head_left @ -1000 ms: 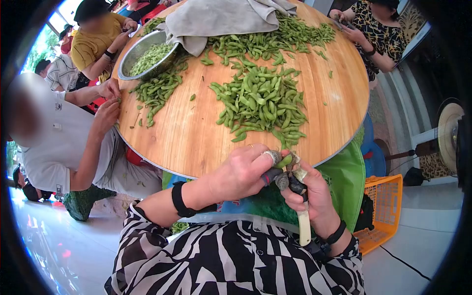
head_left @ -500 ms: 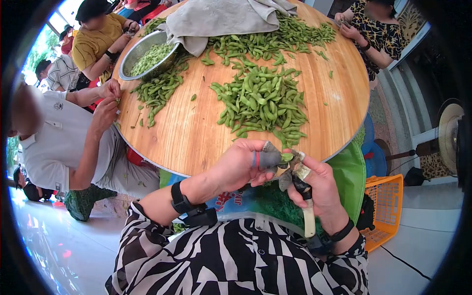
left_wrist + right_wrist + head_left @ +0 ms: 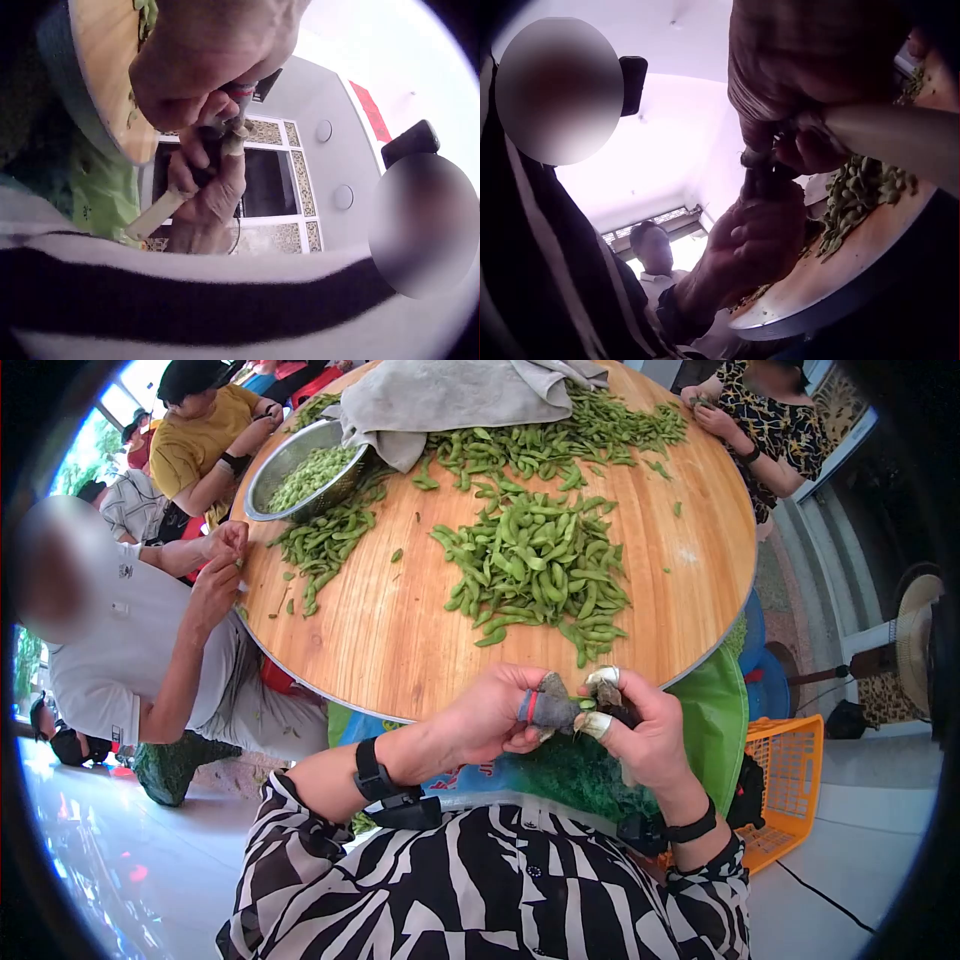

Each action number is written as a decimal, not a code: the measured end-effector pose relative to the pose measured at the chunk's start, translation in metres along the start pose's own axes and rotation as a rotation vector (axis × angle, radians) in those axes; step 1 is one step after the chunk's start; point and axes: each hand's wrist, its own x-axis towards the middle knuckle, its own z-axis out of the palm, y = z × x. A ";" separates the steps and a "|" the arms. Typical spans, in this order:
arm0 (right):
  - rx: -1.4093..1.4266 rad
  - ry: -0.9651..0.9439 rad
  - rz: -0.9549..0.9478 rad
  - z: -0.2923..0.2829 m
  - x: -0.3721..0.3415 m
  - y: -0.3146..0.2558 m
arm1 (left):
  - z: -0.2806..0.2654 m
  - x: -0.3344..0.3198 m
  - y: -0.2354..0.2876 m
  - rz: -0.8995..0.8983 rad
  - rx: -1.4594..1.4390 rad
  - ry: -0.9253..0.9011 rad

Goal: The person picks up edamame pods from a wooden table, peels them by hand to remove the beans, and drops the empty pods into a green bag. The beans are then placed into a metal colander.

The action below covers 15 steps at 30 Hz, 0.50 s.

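Observation:
Above the near edge of the round wooden table (image 3: 370,640), my left hand (image 3: 497,710) pinches a small green soybean pod (image 3: 587,704) between covered fingertips. Grey cloth wraps those fingers, with a red band on one. My right hand (image 3: 652,735) meets it there, thumb and a finger capped in whitish covers at the pod. A tool with a cream handle (image 3: 157,216) sticks out of the right hand's grip in the left wrist view; its working end is hidden by the fingers. In front of both hands lies a heap of green pods (image 3: 540,565).
A metal colander (image 3: 262,512) of shelled beans stands at the table's left, beside more pods. Grey cloth (image 3: 455,405) covers part of the far pile. Several people sit around the table. An orange crate (image 3: 790,790) and green plastic sheet (image 3: 718,695) are at my right.
My right hand has turned inward, so the cream handle that hung below it is now largely hidden in the head view. The left hand stays close by, still pinching a pod.

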 end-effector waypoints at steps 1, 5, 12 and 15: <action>-0.061 -0.008 -0.024 0.000 0.000 0.002 | -0.001 -0.001 -0.002 0.001 -0.002 0.004; -0.102 -0.021 -0.048 -0.001 -0.001 0.008 | 0.004 -0.003 -0.007 -0.032 -0.027 -0.008; -0.181 -0.067 -0.033 -0.007 -0.004 0.016 | 0.016 -0.008 -0.012 0.046 0.468 0.077; -0.155 -0.088 0.007 -0.007 -0.007 0.015 | 0.018 -0.009 -0.012 0.010 0.516 0.057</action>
